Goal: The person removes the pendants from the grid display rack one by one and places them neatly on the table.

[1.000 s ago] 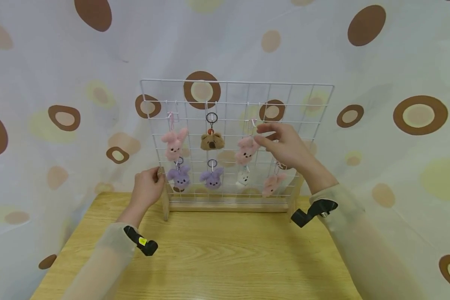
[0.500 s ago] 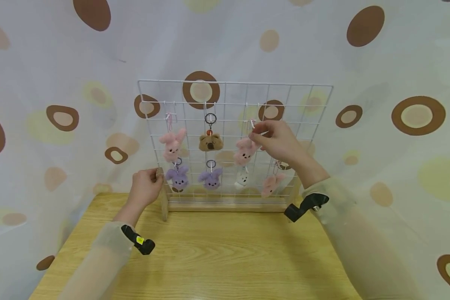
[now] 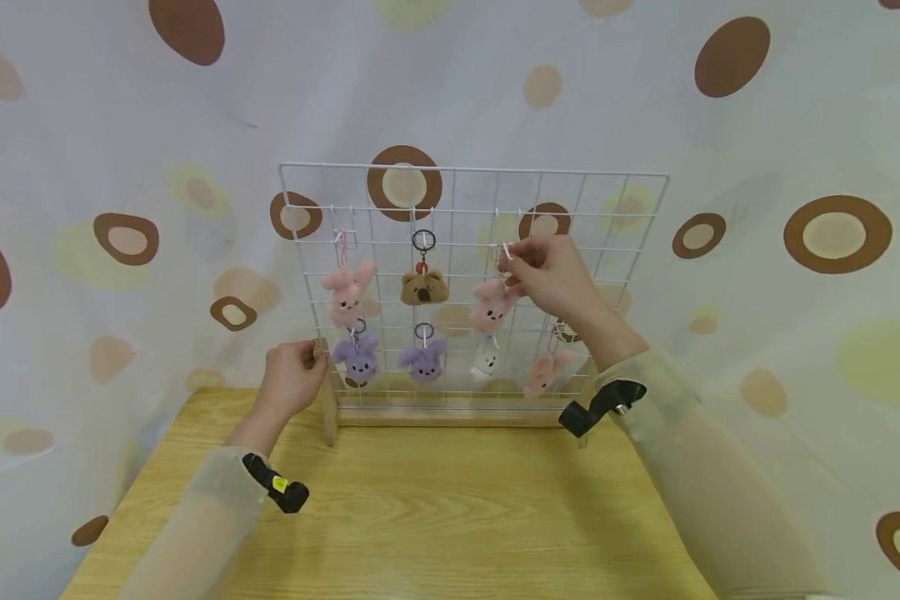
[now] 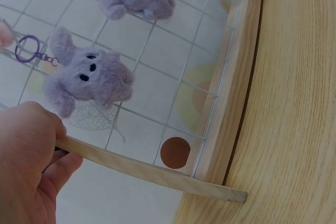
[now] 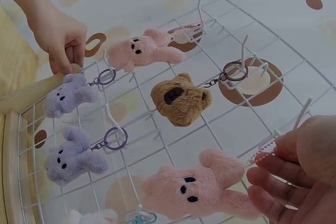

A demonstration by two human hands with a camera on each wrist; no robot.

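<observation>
My left hand (image 3: 292, 377) grips the left wooden upright (image 4: 131, 165) of a white wire grid rack (image 3: 450, 171), with thumb and fingers around its top end. At the upper right of the rack, my right hand (image 3: 558, 275) pinches the pink bead chain (image 5: 264, 151) of a pink plush rabbit keychain (image 5: 191, 188). Beside those fingers a white hook (image 5: 303, 113) sticks out from the grid. In the right wrist view the chain lies close to this hook; whether it still loops over it is hidden by the fingers. The rabbit hangs below the hand.
Other plush keychains hang on hooks: a pink rabbit (image 3: 347, 296), a brown bear head (image 3: 424, 287), two purple rabbits (image 3: 356, 358), a small white figure (image 3: 486, 362) and a pink plush (image 3: 546, 372). The rack stands on a wooden table (image 3: 420, 517) before a spotted curtain (image 3: 450, 75).
My right hand has moved left and slightly up, from beside the pink rabbit to its bead chain at the hook, and now pinches the chain. The left hand has stayed on the upright.
</observation>
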